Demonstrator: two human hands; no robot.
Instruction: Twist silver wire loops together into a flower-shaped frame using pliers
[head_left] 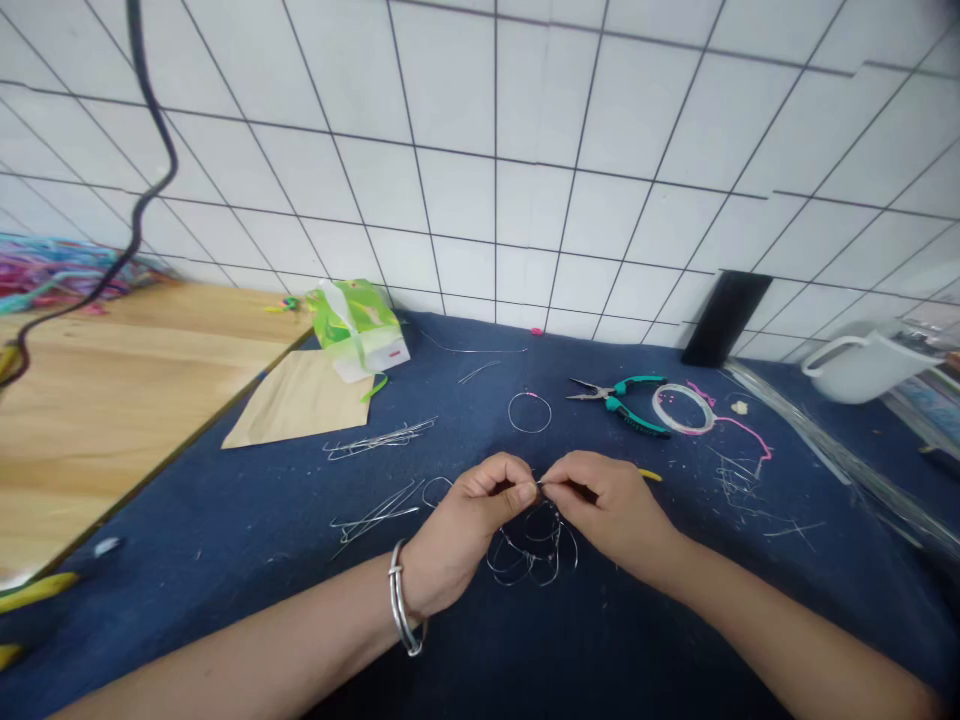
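Observation:
My left hand [469, 530], with a silver bangle [400, 600] on its wrist, is closed in a pinch between thumb and index finger. Fingertip to fingertip with it, my right hand [611, 510] is also pinched closed. Both grip a thin wire, of which only a short bit shows between the fingers. Just below the fingertips is a wire piece bent into several loops [534, 565]; whether it joins the pinched wire I cannot tell. Beyond my hands lies a single wire ring [529, 429] with a small pink part at its top. Another wire loop [433, 484] shows beside my left hand.
Bent wires [379, 437] lie on the blue cloth [247, 560] at left. Teal-handled pliers [622, 393], a white ring-shaped dish [682, 428] with pink beads, and wire scraps [739, 480] are at right. A white mug [862, 370] and a wooden board [150, 370] stand farther out.

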